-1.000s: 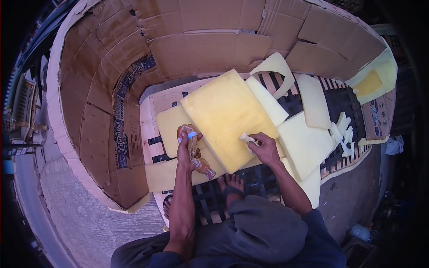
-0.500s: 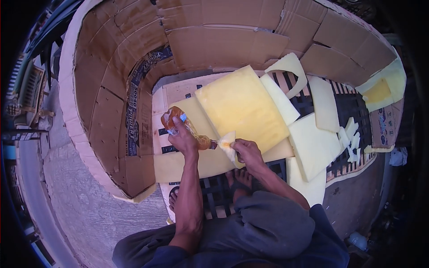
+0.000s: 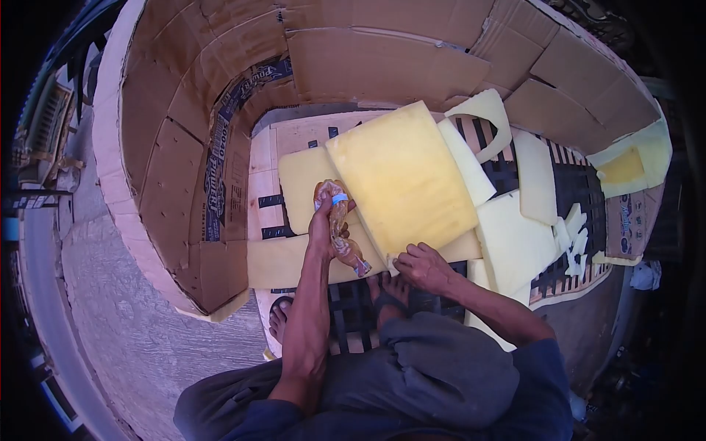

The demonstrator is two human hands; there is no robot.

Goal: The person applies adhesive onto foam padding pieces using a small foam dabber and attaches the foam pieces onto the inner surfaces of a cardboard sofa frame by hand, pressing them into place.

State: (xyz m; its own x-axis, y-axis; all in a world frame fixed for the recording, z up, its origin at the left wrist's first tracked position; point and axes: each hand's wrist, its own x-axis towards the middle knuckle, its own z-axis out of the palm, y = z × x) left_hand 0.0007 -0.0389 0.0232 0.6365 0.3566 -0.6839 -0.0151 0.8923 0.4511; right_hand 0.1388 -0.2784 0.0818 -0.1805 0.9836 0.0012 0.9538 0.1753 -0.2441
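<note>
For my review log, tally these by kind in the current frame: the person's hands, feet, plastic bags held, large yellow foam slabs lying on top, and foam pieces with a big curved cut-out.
Hands: 2, left hand and right hand
Feet: 2, left foot and right foot
Held plastic bag: 1
Large yellow foam slab: 1
Curved-cut foam piece: 1
Total: 7

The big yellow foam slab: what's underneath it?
A foam sheet and foam strip poke out left of the slab, apparently running beneath it. What its middle covers can't be seen.
</note>
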